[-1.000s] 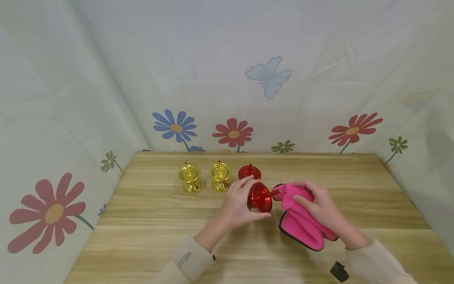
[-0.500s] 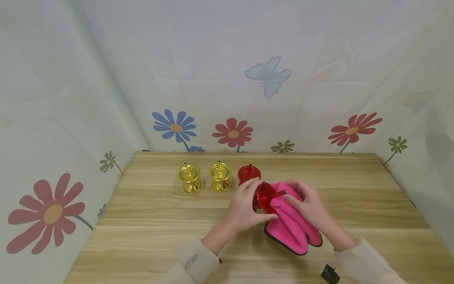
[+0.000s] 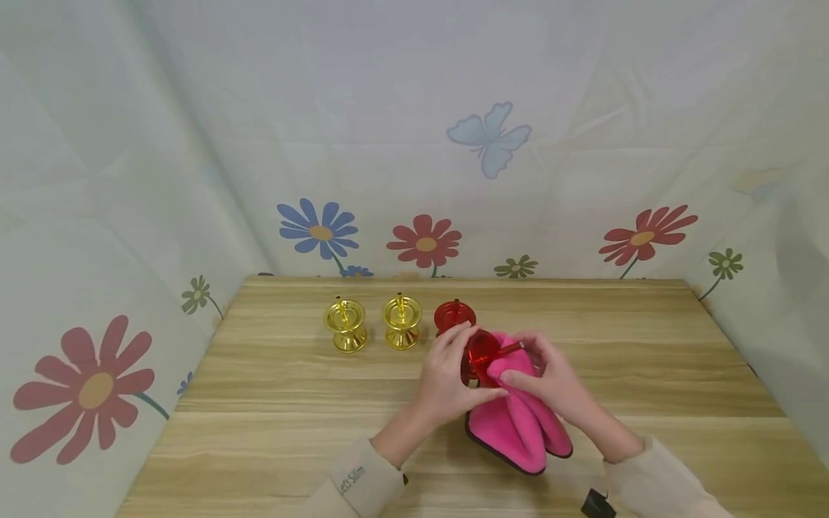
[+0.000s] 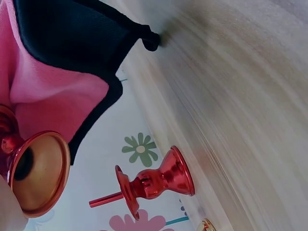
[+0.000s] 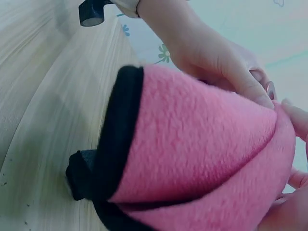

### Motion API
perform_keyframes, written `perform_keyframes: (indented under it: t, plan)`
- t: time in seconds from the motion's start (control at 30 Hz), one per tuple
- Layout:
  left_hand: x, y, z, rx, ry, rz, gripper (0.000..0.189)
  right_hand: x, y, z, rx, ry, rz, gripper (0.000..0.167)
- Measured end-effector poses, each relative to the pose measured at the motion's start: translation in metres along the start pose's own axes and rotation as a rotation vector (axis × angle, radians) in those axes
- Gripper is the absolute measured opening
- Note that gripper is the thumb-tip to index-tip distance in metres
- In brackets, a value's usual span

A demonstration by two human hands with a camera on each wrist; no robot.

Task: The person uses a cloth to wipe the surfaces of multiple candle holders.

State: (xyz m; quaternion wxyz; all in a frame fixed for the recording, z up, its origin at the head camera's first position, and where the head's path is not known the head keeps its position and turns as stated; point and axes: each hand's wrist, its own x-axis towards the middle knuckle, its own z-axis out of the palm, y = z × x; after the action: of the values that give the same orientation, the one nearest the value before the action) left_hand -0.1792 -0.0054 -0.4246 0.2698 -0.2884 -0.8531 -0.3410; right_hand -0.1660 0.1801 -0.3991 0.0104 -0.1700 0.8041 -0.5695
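My left hand (image 3: 443, 381) grips a shiny red candle holder (image 3: 482, 347) by its lower part, tilted so its dish and thin post point right. In the left wrist view, the hollow base (image 4: 45, 173) of this holder shows. My right hand (image 3: 550, 378) pinches a pink fleece cloth (image 3: 514, 432) with black edging and holds it against the dish, near the post. Folds of the cloth hang below both hands and hide part of the dish. A second red candle holder (image 3: 455, 314) stands upright just behind the left hand, partly covered by it.
Two gold candle holders, one at the left (image 3: 346, 324) and one beside it (image 3: 402, 321), stand upright in a row with the standing red one. All are on a wood-grain table (image 3: 272, 403). A flower-printed curtain (image 3: 363, 144) closes off the back and sides.
The right hand has moved left with the cloth, from beside the post onto the dish of the held candle holder. The left hand has shifted slightly right. The standing candle holders have not moved.
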Motion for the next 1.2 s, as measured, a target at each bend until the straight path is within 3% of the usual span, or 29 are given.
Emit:
perform_keyframes:
  t: [0.27,0.47,0.67,0.83,0.9,1.03,1.1,1.2]
  plan:
    - [-0.001,0.001,-0.002,-0.027,0.015,0.051,0.085,0.0,-0.006,0.004,0.075,-0.015,0.019,0.039]
    - [0.0,0.003,-0.007,-0.107,-0.041,0.052,0.085,-0.001,-0.006,0.006,0.101,0.031,0.003,0.036]
    - [0.003,0.006,-0.016,-0.26,-0.236,-0.075,0.08,-0.001,-0.002,0.003,0.046,0.045,-0.097,0.031]
    - [0.007,0.006,-0.025,-0.364,-0.404,-0.197,0.076,-0.003,-0.003,0.001,0.017,0.031,-0.133,0.029]
    - [0.01,0.003,-0.027,-0.423,-0.463,-0.21,0.074,-0.005,-0.004,0.0,0.024,0.016,-0.144,0.028]
    - [0.013,-0.006,-0.029,-0.508,-0.559,-0.172,0.074,-0.006,-0.004,-0.002,0.051,-0.022,-0.154,0.026]
    - [0.014,-0.007,-0.029,-0.528,-0.553,-0.162,0.08,-0.006,-0.004,-0.003,0.059,-0.022,-0.154,0.025]
    - [0.01,-0.006,-0.026,-0.533,-0.461,-0.179,0.082,-0.006,-0.003,-0.005,0.074,0.005,-0.125,0.023]
